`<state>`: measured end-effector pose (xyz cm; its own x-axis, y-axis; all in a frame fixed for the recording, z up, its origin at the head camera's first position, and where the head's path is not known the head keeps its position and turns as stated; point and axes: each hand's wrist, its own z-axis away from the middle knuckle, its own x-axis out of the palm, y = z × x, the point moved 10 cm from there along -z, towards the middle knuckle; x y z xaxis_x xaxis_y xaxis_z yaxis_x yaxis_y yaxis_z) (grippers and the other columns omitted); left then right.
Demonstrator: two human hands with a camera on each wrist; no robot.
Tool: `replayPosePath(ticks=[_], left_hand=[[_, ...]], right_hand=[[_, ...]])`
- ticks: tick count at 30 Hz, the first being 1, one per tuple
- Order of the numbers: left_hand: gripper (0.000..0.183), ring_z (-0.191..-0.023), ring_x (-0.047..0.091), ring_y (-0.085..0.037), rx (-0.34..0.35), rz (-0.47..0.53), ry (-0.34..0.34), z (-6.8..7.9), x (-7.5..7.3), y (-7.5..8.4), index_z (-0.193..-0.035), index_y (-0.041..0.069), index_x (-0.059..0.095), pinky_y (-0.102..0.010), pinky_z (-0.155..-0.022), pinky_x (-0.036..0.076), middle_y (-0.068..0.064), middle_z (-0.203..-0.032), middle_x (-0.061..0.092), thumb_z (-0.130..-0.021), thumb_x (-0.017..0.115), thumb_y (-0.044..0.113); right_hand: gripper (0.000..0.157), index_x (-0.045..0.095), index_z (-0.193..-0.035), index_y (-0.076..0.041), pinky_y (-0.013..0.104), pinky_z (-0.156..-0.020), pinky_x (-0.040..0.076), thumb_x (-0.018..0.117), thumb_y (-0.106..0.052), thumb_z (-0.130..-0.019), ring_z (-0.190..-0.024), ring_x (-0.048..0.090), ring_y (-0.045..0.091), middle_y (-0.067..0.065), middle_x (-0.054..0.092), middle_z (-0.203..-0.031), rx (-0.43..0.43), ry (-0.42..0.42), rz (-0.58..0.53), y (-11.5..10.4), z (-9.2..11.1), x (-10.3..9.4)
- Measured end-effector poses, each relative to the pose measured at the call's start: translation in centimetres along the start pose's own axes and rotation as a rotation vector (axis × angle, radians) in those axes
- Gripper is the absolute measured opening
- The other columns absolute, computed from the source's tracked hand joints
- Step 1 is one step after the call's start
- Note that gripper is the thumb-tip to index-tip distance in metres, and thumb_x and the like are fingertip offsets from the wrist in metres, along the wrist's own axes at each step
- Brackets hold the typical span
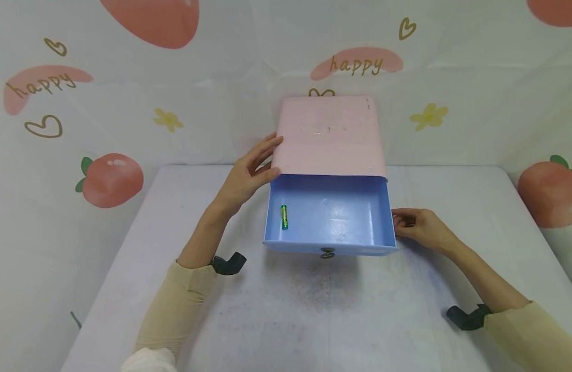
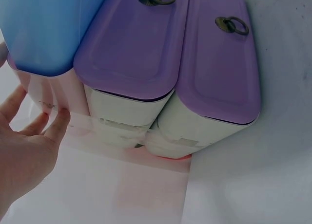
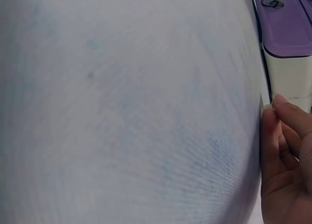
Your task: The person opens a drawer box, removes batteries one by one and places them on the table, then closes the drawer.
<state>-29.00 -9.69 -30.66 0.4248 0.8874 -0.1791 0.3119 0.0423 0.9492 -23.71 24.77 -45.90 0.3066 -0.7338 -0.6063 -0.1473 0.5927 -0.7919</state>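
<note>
In the head view, a blue drawer [image 1: 334, 217] stands pulled out of a pink drawer case [image 1: 329, 137]. One green battery [image 1: 284, 217] lies inside at the left. My left hand [image 1: 248, 178] rests against the case's left side, fingers spread; the left wrist view shows this hand [image 2: 31, 151] with fingertips on the pink wall. My right hand [image 1: 420, 226] is beside the drawer's right wall, its fingertips partly hidden behind it. In the right wrist view that hand [image 3: 287, 156] has thumb and forefinger close together, fingers loosely curled, and no object shows clearly between them.
White cases with purple drawer fronts [image 2: 131, 44] form the lower tiers of the stack. A ring pull [image 1: 328, 252] hangs on the blue drawer's front. Behind the white table [image 1: 286, 320] hangs a printed cloth [image 1: 230, 82].
</note>
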Motion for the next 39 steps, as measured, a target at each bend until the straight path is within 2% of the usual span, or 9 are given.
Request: replayPosePath(ticks=[9, 21, 28, 35, 39], left_hand=[[0.060, -0.145, 0.032, -0.017, 0.001, 0.005, -0.010, -0.17, 0.44, -0.17, -0.151, 0.013, 0.043, -0.037, -0.116, 0.030, 0.005, -0.162, 0.026, -0.096, 0.066, 0.011], [0.059, -0.145, 0.032, -0.017, 0.010, 0.025, 0.006, 0.08, 0.04, -0.25, -0.151, 0.011, 0.043, -0.037, -0.117, 0.029, 0.004, -0.162, 0.026, -0.096, 0.065, 0.011], [0.061, -0.145, 0.032, -0.017, 0.018, 0.028, 0.005, 0.14, 0.11, -0.01, -0.151, 0.012, 0.043, -0.036, -0.117, 0.029, 0.004, -0.161, 0.027, -0.095, 0.068, 0.018], [0.063, -0.145, 0.032, -0.017, 0.020, 0.029, 0.006, 0.13, 0.01, 0.05, -0.151, 0.012, 0.044, -0.044, -0.118, 0.026, 0.004, -0.162, 0.027, -0.095, 0.070, 0.023], [0.063, -0.145, 0.032, -0.017, 0.018, 0.030, 0.007, 0.10, 0.04, 0.05, -0.151, 0.012, 0.044, -0.044, -0.118, 0.027, 0.004, -0.161, 0.027, -0.094, 0.070, 0.024]], right_hand=[[0.045, 0.060, -0.125, 0.015, 0.016, -0.071, 0.048, 0.073, -0.008, -0.088, -0.080, 0.060, 0.011, 0.009, 0.069, -0.092, 0.036, 0.015, 0.084, 0.60, 0.21, -0.24], [0.047, 0.059, -0.126, 0.014, 0.018, -0.068, 0.049, 0.075, -0.006, -0.087, -0.077, 0.059, 0.010, 0.008, 0.066, -0.087, 0.027, 0.012, 0.053, 0.47, -0.21, 0.20], [0.047, 0.059, -0.126, 0.014, 0.018, -0.067, 0.048, 0.075, -0.005, -0.086, -0.078, 0.058, 0.012, 0.007, 0.065, -0.086, 0.020, 0.018, 0.067, 0.36, -0.13, 0.24], [0.051, 0.057, -0.129, 0.013, 0.017, -0.069, 0.048, 0.076, -0.008, -0.087, -0.080, 0.057, 0.011, 0.010, 0.066, -0.092, 0.029, 0.023, 0.009, 0.53, 0.03, 0.17], [0.050, 0.055, -0.132, 0.012, 0.016, -0.071, 0.049, 0.072, -0.009, -0.090, -0.082, 0.058, 0.012, 0.013, 0.066, -0.096, 0.038, 0.041, -0.047, 0.90, 0.14, 0.01]])
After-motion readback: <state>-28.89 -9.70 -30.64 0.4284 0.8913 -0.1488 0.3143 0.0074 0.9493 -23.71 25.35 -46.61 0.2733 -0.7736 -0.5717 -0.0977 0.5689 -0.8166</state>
